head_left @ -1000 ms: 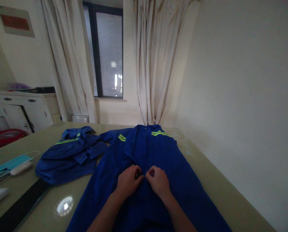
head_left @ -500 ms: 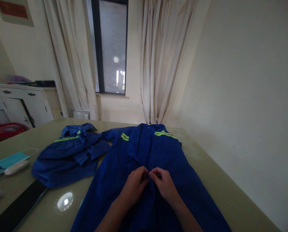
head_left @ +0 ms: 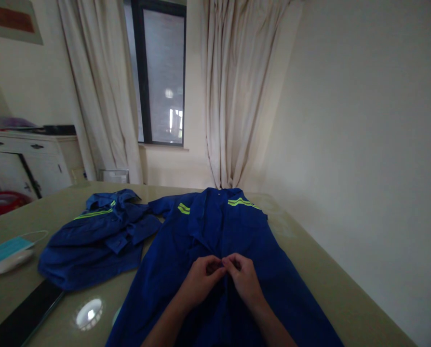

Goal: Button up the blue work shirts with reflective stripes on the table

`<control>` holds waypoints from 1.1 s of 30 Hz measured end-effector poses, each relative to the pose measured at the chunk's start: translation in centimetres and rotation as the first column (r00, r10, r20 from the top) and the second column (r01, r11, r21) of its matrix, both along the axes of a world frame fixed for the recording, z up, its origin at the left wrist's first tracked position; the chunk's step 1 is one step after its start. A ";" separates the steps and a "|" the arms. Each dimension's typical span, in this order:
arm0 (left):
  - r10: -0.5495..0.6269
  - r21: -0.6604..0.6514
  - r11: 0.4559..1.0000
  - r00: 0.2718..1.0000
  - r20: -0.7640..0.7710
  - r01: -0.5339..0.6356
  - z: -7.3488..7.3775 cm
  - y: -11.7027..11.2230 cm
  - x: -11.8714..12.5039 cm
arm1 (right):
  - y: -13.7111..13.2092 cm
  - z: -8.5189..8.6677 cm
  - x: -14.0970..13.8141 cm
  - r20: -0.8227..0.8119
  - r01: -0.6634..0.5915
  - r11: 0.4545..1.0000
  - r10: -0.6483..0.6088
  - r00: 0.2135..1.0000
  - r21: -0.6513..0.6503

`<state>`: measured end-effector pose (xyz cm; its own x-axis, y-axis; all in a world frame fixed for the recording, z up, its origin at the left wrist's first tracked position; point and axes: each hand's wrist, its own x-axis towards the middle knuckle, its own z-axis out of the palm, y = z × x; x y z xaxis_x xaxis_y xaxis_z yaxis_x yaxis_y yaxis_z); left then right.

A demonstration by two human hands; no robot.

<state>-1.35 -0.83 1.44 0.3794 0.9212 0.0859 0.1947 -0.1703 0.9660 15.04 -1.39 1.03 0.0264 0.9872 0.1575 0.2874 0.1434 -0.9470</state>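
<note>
The blue work garment point(head_left: 251, 241) lies spread front-up on the desk point(head_left: 58, 207), and over its front opening the left hand point(head_left: 203, 277) and right hand point(head_left: 243, 275), a little apart a second ago, now meet fingertip to fingertip, so the work seems to narrow to one spot. Each grip is drawn into a small thumb-and-finger pinch, apparently on the cloth (the exact bit is hidden from me), while a rumpled second garment point(head_left: 100, 241) lies just to the left.
</note>
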 end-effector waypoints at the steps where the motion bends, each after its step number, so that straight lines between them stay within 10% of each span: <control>1: -0.011 -0.018 1.000 1.000 0.024 0.011 -0.1 0.1 0.0 | 0.1 -0.1 0.0 -0.001 0.001 1.000 -0.001 1.000 -0.010; 10: 0.205 -0.112 0.974 0.978 0.046 -0.198 -1.4 1.3 0.4 | -0.6 0.8 -0.2 0.065 0.046 0.992 -0.053 0.996 0.116; 19: 0.121 -0.258 0.964 0.969 0.216 -0.063 -1.2 1.6 -0.5 | -2.0 2.2 0.9 0.577 0.000 0.994 -0.062 0.815 0.107; 33: 0.053 -0.208 0.978 0.978 0.201 -0.011 0.7 0.5 -1.1 | -2.2 1.6 -0.5 0.373 0.028 0.985 -0.091 0.924 0.171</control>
<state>-2.45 -0.33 2.11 0.3437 0.9385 -0.0328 -0.0080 0.0378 0.9993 14.54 -3.55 2.68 -0.0078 0.9465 0.3226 0.6318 0.2547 -0.7321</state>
